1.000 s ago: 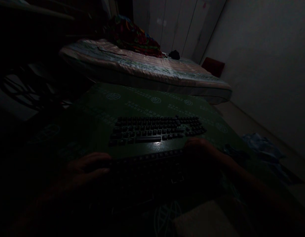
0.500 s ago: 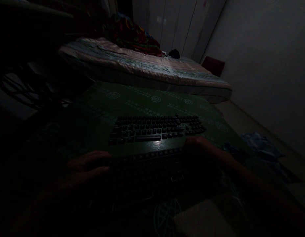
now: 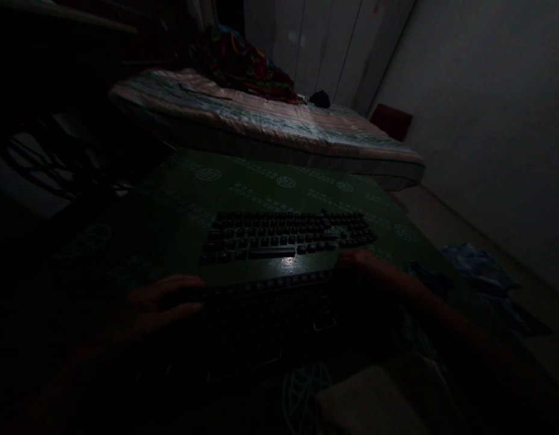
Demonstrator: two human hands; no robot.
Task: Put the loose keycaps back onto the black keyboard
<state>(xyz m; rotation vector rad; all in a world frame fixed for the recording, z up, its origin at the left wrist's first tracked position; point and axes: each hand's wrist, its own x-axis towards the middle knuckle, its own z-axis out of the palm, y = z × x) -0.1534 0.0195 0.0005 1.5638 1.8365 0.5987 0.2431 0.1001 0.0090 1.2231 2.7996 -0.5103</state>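
The grip of your left hand (image 3: 159, 302) pinches the left end of the near keyboard (image 3: 270, 308). Your right hand (image 3: 365, 272) sits on its right end, but that grip is too dark to tell. The far keyboard (image 3: 284, 235) lies just past both grips.

Lost in dark — near keyboard (image 3: 270, 305), right hand (image 3: 361, 272) fingers; pale block (image 3: 374, 402) cut off at btm.

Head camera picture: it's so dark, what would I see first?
The black keyboard with a glint of light, lying mid-table on the green mat. Nearer, the left hand and right hand sit at the ends of a second keyboard. Behind lies a striped bed.
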